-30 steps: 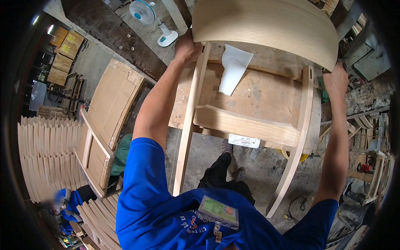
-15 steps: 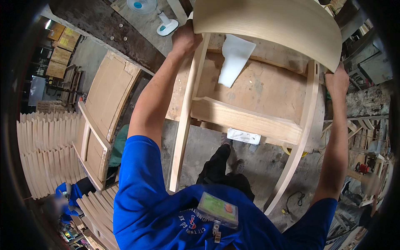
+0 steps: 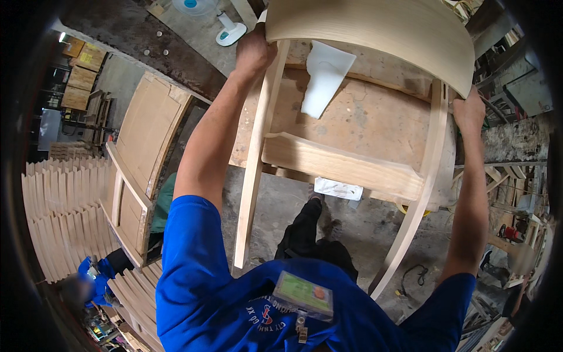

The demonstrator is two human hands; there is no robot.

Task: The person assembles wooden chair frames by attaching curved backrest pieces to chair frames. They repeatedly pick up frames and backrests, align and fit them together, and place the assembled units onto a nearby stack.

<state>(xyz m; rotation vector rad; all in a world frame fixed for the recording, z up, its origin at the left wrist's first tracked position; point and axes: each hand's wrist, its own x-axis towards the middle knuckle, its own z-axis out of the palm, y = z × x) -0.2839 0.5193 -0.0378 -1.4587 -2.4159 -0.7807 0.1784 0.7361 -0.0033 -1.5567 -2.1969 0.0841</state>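
A pale wooden chair frame stretches out before me, with a broad curved backrest [image 3: 369, 26] at its far end. My left hand [image 3: 255, 53] is closed around the left end of the backrest, by the top of the left leg [image 3: 256, 158]. At the opposite end, my right hand [image 3: 469, 114] grips the backrest's corner beside the right leg [image 3: 433, 141]. Both hands' fingertips are partly hidden behind the wood. A wide cross rail [image 3: 340, 161] joins the two legs, whose near ends point toward my body.
Beneath the frame is a worn wooden worktable [image 3: 375, 114] bearing a white foam sheet [image 3: 325, 76]. A white block [image 3: 338, 189] shows at its near edge. Leftward are a large panel [image 3: 146, 135], stacked wooden slats [image 3: 64, 229] and another person in blue [image 3: 97, 278]. A cord [image 3: 417, 276] lies on the floor.
The whole view has shifted slightly, so the frame, table and hands appear a little farther left and up. Both hands keep the same hold on the chair frame.
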